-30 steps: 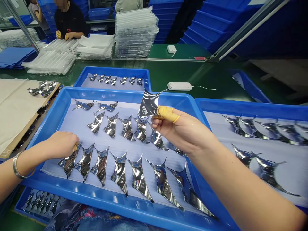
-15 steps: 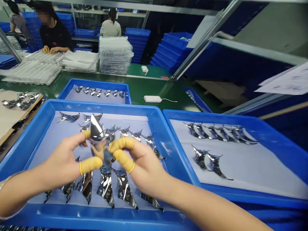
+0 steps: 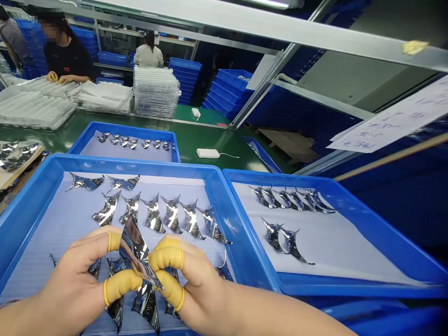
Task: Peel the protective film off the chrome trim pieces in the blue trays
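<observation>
A shiny, curved chrome-like piece with pointed corners (image 3: 136, 249) is tilted up between both hands, above a blue tray (image 3: 241, 233). My left hand (image 3: 80, 275), with yellow finger cots on thumb and finger, grips its left side. My right hand (image 3: 196, 280), likewise in yellow finger cots, pinches its right edge. Beyond the hands, rows of similar chrome pieces (image 3: 153, 214) lie on the tray's white liner sheet (image 3: 84, 205). More pieces of the nearest row are partly hidden under the hands.
To the right stands a second blue tray (image 3: 350, 186) with more chrome pieces. Behind is a smaller blue tray (image 3: 122, 128) of little pieces, beside a white device with a cable (image 3: 207, 153). Stacked clear plastic trays (image 3: 156, 93) and a co-worker (image 3: 68, 56) are across the bench.
My left hand has left the front row and joined my right hand on the chrome piece, which came down nearer and turned. The camera view has swung right.
</observation>
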Tool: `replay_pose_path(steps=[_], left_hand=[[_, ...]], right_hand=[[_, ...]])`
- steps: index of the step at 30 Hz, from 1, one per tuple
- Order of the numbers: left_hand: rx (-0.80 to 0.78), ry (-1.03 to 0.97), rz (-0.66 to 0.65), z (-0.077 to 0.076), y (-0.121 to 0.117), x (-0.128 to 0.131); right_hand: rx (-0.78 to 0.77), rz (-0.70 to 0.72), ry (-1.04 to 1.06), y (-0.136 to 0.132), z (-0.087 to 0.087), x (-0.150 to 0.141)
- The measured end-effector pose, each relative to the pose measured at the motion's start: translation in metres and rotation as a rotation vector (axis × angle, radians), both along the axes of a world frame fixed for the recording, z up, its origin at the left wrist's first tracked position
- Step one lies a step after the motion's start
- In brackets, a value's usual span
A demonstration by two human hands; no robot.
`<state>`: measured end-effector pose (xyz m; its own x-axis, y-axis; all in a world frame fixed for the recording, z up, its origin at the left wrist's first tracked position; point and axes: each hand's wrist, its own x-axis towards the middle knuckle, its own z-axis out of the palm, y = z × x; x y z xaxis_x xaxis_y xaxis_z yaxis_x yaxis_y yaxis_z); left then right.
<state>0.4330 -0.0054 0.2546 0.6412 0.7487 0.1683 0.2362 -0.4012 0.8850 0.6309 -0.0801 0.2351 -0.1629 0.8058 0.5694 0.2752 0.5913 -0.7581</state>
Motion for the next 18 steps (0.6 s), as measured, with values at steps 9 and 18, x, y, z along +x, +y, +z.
replay_pose_path(steps=[9, 18], left_hand=[[-0.084, 0.118, -0.055, -0.005, 0.008, -0.001], [-0.067, 0.174, -0.125, -0.02, 0.009, -0.015]], right_hand=[[-0.117, 0.102, 0.176, 0.002, -0.003, 0.002], [-0.255, 0.201, 0.311, 0.001, -0.005, 0.004]])
